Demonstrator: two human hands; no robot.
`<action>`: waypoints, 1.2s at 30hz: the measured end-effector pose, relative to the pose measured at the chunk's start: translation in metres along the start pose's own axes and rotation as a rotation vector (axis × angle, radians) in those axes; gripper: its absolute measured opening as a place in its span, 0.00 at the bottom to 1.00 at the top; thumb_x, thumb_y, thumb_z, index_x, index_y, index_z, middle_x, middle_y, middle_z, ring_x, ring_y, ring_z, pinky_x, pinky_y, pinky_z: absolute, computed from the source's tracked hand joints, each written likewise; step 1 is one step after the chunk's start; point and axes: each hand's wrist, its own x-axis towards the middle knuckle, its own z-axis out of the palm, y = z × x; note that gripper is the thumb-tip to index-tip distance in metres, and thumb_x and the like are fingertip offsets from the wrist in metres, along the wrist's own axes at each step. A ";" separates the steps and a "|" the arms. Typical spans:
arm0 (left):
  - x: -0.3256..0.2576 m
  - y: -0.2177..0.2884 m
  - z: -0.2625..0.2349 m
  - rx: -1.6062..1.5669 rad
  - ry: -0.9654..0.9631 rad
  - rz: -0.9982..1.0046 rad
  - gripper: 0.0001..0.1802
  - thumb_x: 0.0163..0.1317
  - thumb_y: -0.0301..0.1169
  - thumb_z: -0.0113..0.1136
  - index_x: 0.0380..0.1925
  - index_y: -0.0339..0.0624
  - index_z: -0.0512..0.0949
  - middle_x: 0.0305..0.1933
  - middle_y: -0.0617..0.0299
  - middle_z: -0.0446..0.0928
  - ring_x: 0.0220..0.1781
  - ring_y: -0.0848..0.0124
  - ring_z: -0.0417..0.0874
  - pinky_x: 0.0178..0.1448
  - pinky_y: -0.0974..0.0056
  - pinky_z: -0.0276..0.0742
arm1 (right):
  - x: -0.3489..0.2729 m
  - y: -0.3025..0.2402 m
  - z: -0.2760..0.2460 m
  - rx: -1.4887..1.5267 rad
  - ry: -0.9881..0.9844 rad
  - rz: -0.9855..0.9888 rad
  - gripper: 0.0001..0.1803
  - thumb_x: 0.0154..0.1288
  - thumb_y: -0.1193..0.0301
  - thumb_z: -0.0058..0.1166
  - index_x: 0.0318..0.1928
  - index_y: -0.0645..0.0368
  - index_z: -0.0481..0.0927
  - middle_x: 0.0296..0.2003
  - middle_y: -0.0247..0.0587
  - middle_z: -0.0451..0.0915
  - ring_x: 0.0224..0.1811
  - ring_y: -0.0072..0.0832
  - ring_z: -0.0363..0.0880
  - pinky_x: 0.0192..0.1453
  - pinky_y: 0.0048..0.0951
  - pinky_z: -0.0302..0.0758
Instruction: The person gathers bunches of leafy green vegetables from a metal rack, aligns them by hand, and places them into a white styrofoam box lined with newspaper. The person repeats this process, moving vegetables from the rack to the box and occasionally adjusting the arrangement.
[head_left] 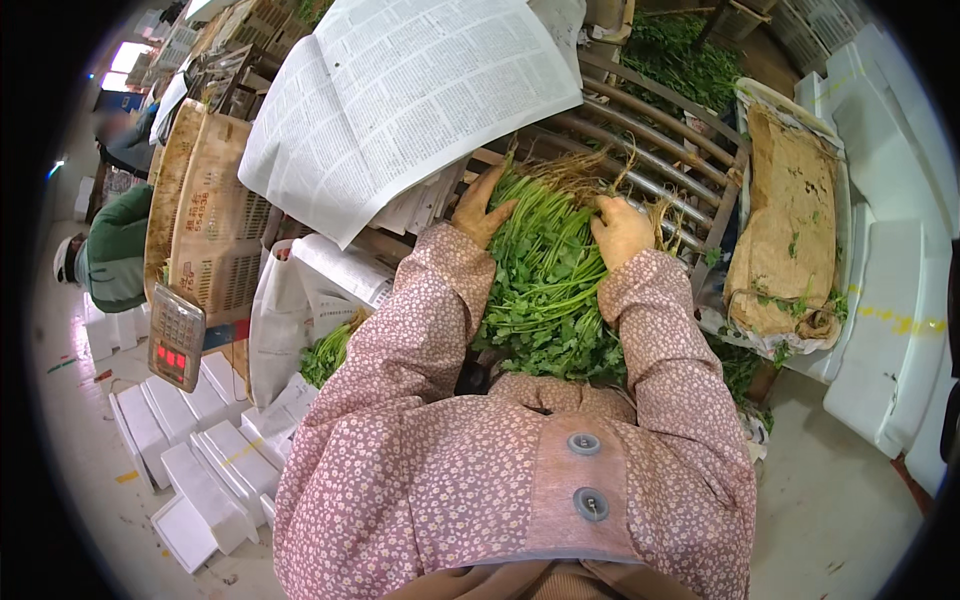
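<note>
Close to the flowery coat (450,490), the leaves of a bunch of green plants (548,270) point back at the person, and its long stems run away to thin brown roots at the far end. The bunch lies on a table with bars (728,200), right between the hands: the left hand (478,212) is on its left side, thumb spread wide, and the right hand (622,232) is just as near on the other side, fingers bent, but I cannot tell if they grip. Past them is a big newspaper (410,100), up to the left.
</note>
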 end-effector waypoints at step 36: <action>0.001 0.130 0.003 -0.387 -0.443 -0.302 0.27 0.65 0.47 0.54 0.54 0.36 0.75 0.49 0.53 0.80 0.31 0.72 0.78 0.34 0.69 0.76 | -0.063 -0.032 -0.035 0.686 0.366 -0.222 0.06 0.50 0.70 0.66 0.31 0.50 0.83 0.36 0.28 0.83 0.57 0.30 0.74 0.73 0.48 0.48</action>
